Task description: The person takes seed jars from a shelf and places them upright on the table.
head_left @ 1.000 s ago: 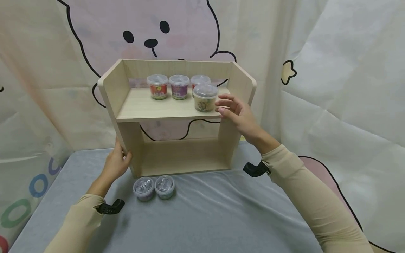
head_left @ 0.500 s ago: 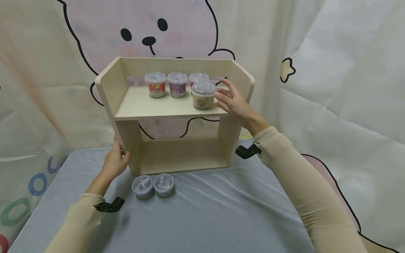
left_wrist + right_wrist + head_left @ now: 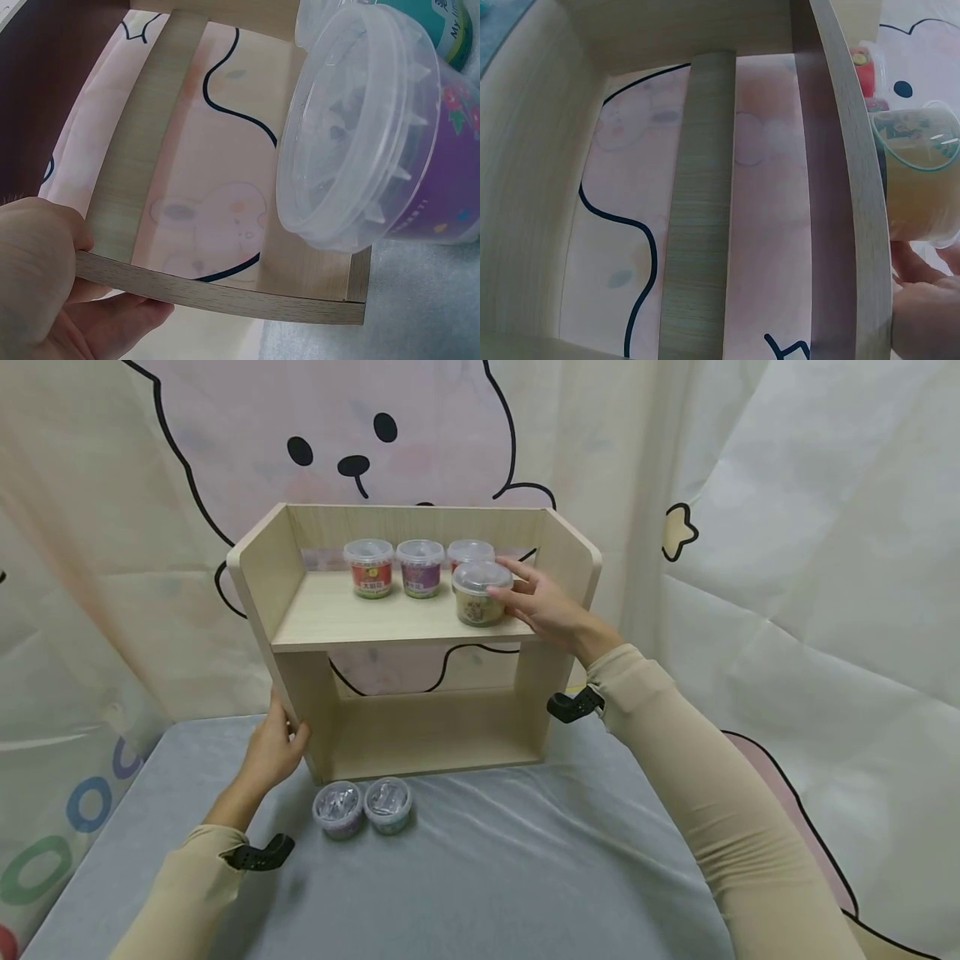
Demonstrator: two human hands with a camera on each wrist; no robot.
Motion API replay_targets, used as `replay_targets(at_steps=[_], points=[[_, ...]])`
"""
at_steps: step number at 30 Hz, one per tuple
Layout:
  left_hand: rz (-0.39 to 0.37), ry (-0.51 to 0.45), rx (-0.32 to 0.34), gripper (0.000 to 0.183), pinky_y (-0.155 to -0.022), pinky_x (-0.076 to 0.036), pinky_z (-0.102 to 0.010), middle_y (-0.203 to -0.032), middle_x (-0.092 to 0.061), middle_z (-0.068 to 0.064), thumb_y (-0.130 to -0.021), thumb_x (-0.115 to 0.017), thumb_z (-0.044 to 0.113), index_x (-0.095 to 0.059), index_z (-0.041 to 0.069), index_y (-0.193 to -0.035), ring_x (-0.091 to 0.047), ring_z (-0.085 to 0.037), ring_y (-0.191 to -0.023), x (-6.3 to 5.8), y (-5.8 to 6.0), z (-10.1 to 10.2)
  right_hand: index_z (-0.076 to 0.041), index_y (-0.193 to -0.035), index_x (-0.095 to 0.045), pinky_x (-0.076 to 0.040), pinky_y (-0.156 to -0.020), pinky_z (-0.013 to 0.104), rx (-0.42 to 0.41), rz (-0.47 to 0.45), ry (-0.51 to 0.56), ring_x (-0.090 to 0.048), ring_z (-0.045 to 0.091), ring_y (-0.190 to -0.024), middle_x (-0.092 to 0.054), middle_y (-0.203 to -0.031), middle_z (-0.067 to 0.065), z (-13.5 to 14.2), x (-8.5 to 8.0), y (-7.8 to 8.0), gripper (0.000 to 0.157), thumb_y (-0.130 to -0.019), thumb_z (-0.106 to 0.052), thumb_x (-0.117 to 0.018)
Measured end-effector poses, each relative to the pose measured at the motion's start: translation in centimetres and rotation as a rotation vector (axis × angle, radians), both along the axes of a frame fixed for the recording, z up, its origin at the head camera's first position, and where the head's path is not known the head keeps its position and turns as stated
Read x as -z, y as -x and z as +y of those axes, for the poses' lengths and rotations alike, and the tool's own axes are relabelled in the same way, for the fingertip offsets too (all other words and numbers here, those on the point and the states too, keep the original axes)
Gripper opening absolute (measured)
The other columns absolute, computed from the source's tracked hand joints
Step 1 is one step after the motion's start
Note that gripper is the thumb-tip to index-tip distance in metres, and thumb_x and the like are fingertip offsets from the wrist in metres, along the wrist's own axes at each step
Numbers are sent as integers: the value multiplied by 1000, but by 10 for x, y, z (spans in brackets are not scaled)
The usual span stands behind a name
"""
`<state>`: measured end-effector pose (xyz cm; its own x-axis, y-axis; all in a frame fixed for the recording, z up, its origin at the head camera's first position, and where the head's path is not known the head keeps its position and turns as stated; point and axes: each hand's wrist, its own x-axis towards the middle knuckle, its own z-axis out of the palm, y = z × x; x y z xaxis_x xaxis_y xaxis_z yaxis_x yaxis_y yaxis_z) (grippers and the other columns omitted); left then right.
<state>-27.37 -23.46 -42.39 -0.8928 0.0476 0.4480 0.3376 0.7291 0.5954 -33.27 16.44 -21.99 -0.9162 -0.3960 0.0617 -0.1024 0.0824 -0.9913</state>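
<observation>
A pale wooden two-tier shelf (image 3: 405,635) stands on the table. My left hand (image 3: 270,750) grips the edge of its left side panel, thumb inside and fingers outside, as the left wrist view shows. On the upper tier, near the front right, sits a clear-lidded plastic tub (image 3: 480,606) with yellowish contents. My right hand (image 3: 551,610) holds this tub from its right side, the thumb at the front and fingers around the back. Behind and left of it stand a red-labelled tub (image 3: 372,578), a purple-labelled tub (image 3: 421,578) and a partly hidden tub (image 3: 471,550).
Two lidded tubs, a purple one (image 3: 338,812) and a greenish one (image 3: 388,807), stand on the blue-grey tablecloth (image 3: 480,877) before the shelf. The lower tier (image 3: 442,727) is below. A printed curtain (image 3: 637,510) hangs behind and at the sides.
My right hand has moved left from beside the yellowish tub and its thumb and fingers have closed around it. The left hand stays on the side panel.
</observation>
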Motion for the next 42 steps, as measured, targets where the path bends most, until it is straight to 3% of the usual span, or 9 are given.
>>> replay_targets(at_steps=[8,16,25,33,42], points=[[14,-5,-1,69,-84,-53,-67,-119,-62,-42,-96,-51,5,-15,4,-155,-66,-58,-103,2,0,0,-12,-158,-32,-33,-123,45,24,63,-52,-40,26,-147,-39,-158,17,-3,2,5,65,-100,-7,-59],[30,-17,-2,71,-84,-54,-67,-119,-62,-41,-94,-52,4,-16,6,-156,-66,-58,-102,6,0,0,-16,-156,-37,-38,-120,44,48,105,-50,-45,24,-142,-44,-155,13,1,6,-1,61,-99,-12,-61],[29,-18,-3,74,-85,-54,-67,-122,-61,-41,-95,-52,3,-13,7,-157,-65,-58,-105,3,0,-2,-17,-155,-39,-36,-121,47,34,136,-12,-47,22,-137,-45,-151,14,6,5,-16,59,-100,-10,-58],[16,-12,-4,75,-85,-54,-67,-124,-60,-42,-95,-51,4,-11,8,-159,-65,-58,-105,4,1,-2,-14,-155,-39,-51,-99,25,-16,190,-45,-57,16,-121,-53,-140,9,12,10,-30,61,-97,-10,-59],[14,-15,-8,73,-86,-53,-67,-124,-60,-41,-95,-51,4,-13,8,-158,-64,-58,-107,5,2,-1,-17,-155,-39,-47,-104,27,-54,211,-59,-56,15,-124,-55,-140,7,13,15,-45,61,-98,-9,-60]])
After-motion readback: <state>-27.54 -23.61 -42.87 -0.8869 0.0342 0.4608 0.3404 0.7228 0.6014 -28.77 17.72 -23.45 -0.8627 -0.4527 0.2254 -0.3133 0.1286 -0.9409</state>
